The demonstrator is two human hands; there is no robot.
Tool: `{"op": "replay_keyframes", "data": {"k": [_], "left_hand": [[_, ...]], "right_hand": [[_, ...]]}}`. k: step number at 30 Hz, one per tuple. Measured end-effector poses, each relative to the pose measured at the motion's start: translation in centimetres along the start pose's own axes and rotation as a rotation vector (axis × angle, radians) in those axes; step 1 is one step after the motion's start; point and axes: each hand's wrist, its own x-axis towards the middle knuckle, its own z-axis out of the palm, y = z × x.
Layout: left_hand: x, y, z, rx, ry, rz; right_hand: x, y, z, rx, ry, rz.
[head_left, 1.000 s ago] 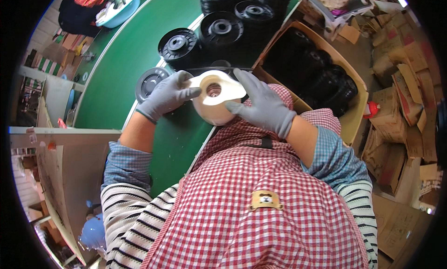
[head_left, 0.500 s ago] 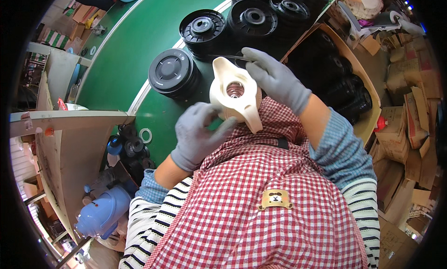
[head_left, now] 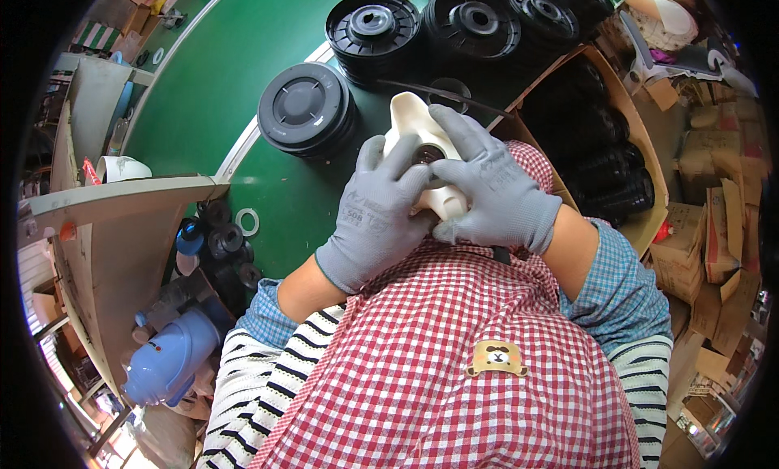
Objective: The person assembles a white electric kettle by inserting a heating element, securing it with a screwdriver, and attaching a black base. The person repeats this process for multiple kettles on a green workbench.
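Close above my apron, both gloved hands wrap round a cream plastic jug top [head_left: 408, 112] with a wide spout-like end and a narrower tongue at the other side. My left hand [head_left: 375, 209] grips its left side, fingers curled toward the middle. My right hand [head_left: 501, 187] holds the right side, with fingertips bent in at the round central opening [head_left: 428, 154]. That opening looks dark inside; whether the fingers pinch a small piece there is hidden. Just beyond lies a stack of dark grey round lids [head_left: 302, 108].
Stacks of black ribbed discs [head_left: 373, 27] stand along the green table's [head_left: 207, 88] far side, near a thin dark rod [head_left: 406, 86]. On the right is a cardboard box [head_left: 629, 116] of black parts. Down left are black rings, a white ring [head_left: 247, 221] and a blue jug [head_left: 174, 359].
My right hand has come down from the far side onto the jug top. My left hand has moved up and closed round its left side. The view has shifted slightly.
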Motion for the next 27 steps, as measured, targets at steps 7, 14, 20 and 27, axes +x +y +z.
{"op": "replay_keyframes", "data": {"k": [7,14,20,27], "left_hand": [[-0.4,-0.2,0.7,0.033,0.003,0.019],[-0.9,-1.5,0.1,-0.072,0.061,0.044],[-3.8,-4.4,-0.7,-0.338,0.105,-0.211],[-2.3,-3.0,0.6,-0.342,0.128,-0.198]], "right_hand": [[-0.4,0.2,1.9,0.089,0.146,-0.033],[-0.4,1.2,0.9,0.004,0.098,-0.058],[-1.6,3.9,0.5,0.352,0.307,0.112],[-0.5,2.3,-0.5,0.366,0.297,0.081]]}}
